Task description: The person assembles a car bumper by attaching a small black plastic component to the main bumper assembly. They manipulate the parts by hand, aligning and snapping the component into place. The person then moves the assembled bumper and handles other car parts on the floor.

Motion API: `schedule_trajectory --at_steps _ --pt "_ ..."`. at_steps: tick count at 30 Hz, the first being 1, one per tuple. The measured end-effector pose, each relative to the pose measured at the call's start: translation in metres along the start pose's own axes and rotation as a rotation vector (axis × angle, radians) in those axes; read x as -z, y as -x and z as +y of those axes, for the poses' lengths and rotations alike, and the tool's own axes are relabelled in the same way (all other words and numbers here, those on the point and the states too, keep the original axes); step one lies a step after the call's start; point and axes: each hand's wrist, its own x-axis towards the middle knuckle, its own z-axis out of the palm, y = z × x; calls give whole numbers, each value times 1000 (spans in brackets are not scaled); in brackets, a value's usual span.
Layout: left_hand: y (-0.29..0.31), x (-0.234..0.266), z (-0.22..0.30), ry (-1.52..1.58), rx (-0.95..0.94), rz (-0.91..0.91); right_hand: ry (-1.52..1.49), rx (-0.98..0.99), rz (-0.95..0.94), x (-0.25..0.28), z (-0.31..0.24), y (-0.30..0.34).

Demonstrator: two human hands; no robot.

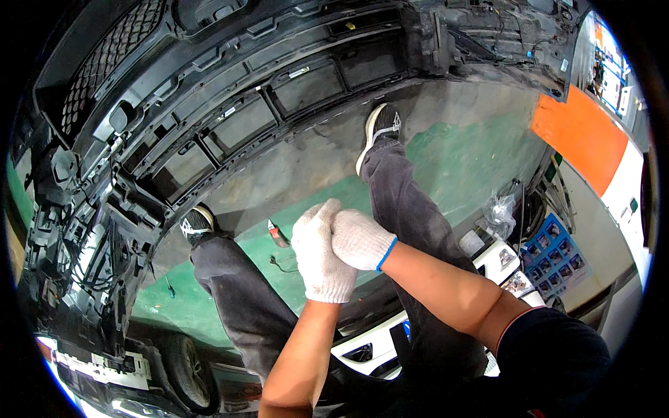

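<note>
In white knit work gloves, my two hands are pressed together between my knees, above the green floor. My left hand [317, 261] is upright and curled. My right hand [359, 240], with a blue cuff edge on its glove, is closed against the left one. Most of the fingers are hidden between the gloves, and whether anything lies inside cannot be seen. Beyond them on the floor lies a red-and-dark hand tool [278, 234] with a pointed tip. A short black cable [282, 266] lies just left of my left hand.
A large black car bumper [306, 87] with a mesh grille [104, 63] curves across the far side and left. A small teal-handled tool [171, 290] lies at left. White parts [500, 259], clear plastic wrap [499, 212] and a blue picture sheet [554, 254] are at right.
</note>
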Motion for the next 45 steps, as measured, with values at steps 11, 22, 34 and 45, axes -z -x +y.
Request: schedule_trajectory --at_steps 11,22,34,45 --pt "-1 2 9 -40 22 -69 -89 65 156 -7 6 3" --pt "-3 -2 5 -38 -19 -102 -29 148 328 -26 16 5" --pt "11 -2 -4 126 175 -92 -301 -166 153 -13 -16 5" --pt "-19 39 138 -510 -487 -879 -547 397 295 22 -36 68"
